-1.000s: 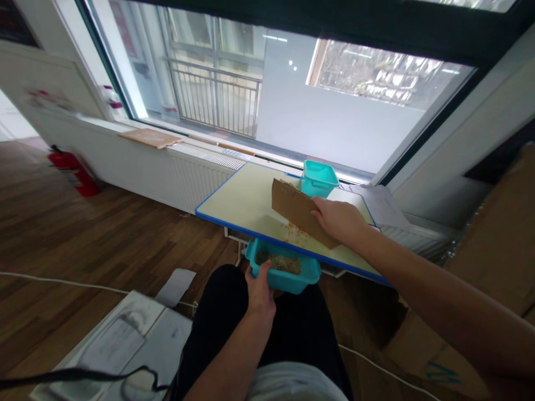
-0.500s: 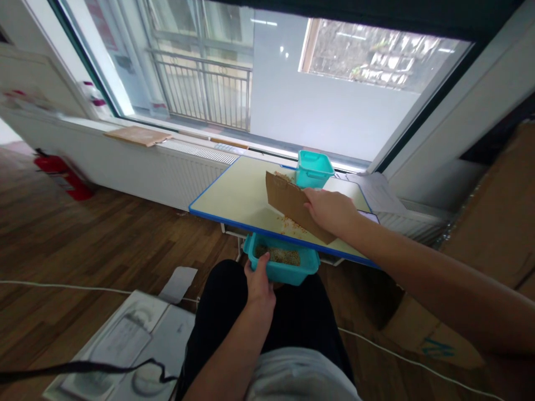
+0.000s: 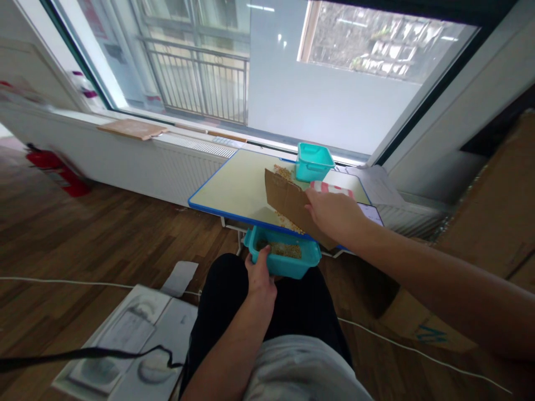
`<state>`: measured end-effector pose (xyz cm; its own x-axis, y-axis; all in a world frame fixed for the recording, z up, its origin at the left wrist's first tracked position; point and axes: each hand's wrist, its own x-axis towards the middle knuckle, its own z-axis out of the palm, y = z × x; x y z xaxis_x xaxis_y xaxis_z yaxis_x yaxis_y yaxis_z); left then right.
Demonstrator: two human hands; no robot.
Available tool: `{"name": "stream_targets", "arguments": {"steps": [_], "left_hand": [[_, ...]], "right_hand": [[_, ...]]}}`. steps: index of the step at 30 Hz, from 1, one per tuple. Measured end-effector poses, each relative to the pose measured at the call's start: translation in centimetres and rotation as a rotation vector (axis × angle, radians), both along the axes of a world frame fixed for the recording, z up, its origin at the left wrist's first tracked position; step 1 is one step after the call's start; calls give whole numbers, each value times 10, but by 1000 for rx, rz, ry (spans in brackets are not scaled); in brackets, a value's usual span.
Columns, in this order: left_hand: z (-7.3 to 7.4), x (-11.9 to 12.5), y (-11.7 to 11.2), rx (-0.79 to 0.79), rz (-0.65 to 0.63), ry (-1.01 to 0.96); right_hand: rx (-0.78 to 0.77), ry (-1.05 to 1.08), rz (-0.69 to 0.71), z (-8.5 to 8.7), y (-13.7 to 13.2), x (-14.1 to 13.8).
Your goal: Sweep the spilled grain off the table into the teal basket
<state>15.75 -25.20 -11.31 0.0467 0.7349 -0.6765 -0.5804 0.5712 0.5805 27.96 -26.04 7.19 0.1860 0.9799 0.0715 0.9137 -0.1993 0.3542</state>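
Observation:
My left hand point(image 3: 261, 274) grips the near left side of a teal plastic tub point(image 3: 292, 271), thumb over the rim. Small grains point(image 3: 284, 250) cover part of its floor. The tub is held just below the front edge of a small table point(image 3: 234, 181) with a blue border. In my right hand point(image 3: 330, 209) is a piece of brown cardboard point(image 3: 288, 197), stood on edge and slanting across the tabletop. Loose grains point(image 3: 290, 223) lie in front of it at the table's edge, with more behind it. The cardboard hides part of the table.
A second teal tub point(image 3: 314, 162) stands at the table's back, by the window. A red-and-white striped item point(image 3: 332, 189) and a phone-like device point(image 3: 370, 213) lie right of the cardboard. A fire extinguisher point(image 3: 58, 172) is at far left; cardboard boxes point(image 3: 489, 223) stand at right.
The cardboard has come slightly nearer the table's front edge, and the grains before it now lie right at that edge. The striped item behind my right hand now shows. The view has tilted slightly.

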Motion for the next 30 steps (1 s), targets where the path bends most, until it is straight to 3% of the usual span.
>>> {"name": "stream_targets", "arguments": {"steps": [8, 14, 19, 22, 26, 30], "left_hand": [[1, 1, 0, 7, 26, -12], [-2, 2, 2, 41, 53, -29], [-1, -4, 5, 46, 62, -25], [0, -8, 7, 41, 73, -7], [1, -10, 8, 30, 75, 12], [1, -13, 9, 16, 67, 7]], "right_hand": [[-55, 71, -54, 5, -9, -8], [43, 27, -12, 11, 3, 2], [91, -6, 129, 1, 39, 8], [96, -30, 282, -5, 58, 4], [68, -41, 529, -12, 72, -2], [17, 7, 594, -17, 78, 2]]}}
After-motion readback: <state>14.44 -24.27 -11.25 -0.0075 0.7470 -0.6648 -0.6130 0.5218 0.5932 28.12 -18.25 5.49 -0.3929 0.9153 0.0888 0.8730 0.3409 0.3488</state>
